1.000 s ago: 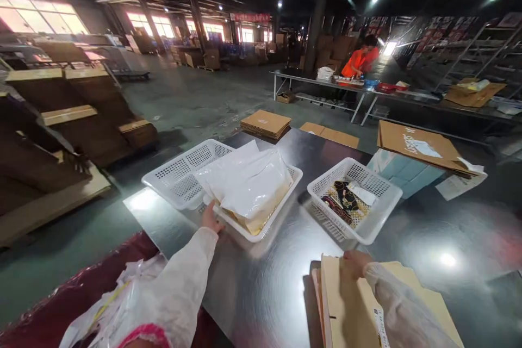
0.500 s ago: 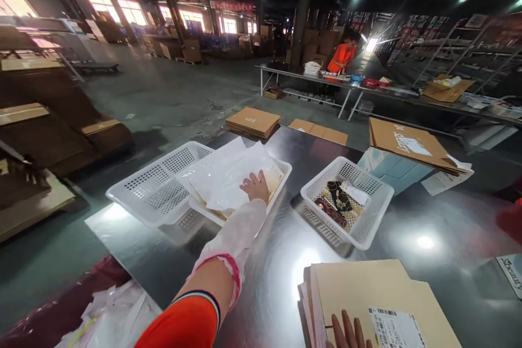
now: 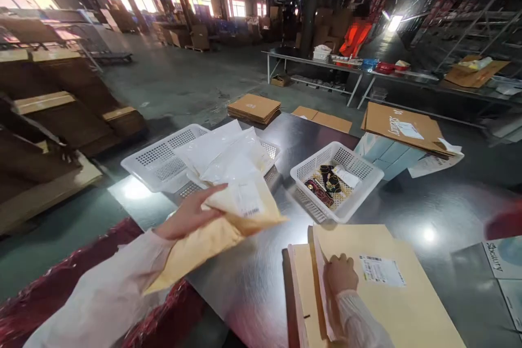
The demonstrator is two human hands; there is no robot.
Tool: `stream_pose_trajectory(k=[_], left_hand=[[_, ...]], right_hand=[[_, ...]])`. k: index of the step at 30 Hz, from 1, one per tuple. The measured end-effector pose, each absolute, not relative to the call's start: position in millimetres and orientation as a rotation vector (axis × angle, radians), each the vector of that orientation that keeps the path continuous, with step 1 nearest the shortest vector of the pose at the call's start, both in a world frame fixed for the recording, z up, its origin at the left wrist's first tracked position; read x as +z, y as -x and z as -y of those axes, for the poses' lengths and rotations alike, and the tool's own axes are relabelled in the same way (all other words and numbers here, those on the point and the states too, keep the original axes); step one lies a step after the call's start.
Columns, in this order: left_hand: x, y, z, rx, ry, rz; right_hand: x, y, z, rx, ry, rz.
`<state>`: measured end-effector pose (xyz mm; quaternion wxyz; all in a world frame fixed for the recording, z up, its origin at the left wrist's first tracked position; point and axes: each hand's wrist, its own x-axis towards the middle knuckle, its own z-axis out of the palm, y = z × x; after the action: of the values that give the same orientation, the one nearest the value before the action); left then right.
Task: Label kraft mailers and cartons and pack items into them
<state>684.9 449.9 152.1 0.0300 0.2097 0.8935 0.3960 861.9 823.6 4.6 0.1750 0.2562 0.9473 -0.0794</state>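
Holding a padded envelope (image 3: 228,217), your left hand (image 3: 190,216) pinches it near its upper end, thumb on top and fingers underneath. It is a yellowish-tan mailer with a clear plastic-wrapped white item lying on its upper part, which bears a small printed label. Its long axis runs diagonally, from low on your left, by your sleeve, up toward the right, and its far end hangs above the shiny metal table (image 3: 408,206), just in front of the white baskets.

Your right hand (image 3: 340,274) rests closed, fingers curled, on a stack of flat cardboard mailers (image 3: 387,304) at the near edge of the table; whether it grips the top sheet's raised edge, you cannot tell. A white shipping label (image 3: 382,270) sits just beside that hand.

Behind the envelope, a white basket (image 3: 163,157) holds more plastic bags (image 3: 222,155). To its right, a smaller white basket (image 3: 346,160) contains dark patterned goods.
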Motion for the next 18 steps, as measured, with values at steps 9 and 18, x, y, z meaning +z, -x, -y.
stream_pose_trajectory(k=[9, 18], left_hand=[[35, -789, -460, 0.634, -0.629, -2.368], [45, -789, -482, 0.445, -1.107, -2.033]], right_hand=[[-26, -862, -701, -1.043, -0.289, -2.624], [-23, -900, -652, -1.093, -0.441, -2.905]])
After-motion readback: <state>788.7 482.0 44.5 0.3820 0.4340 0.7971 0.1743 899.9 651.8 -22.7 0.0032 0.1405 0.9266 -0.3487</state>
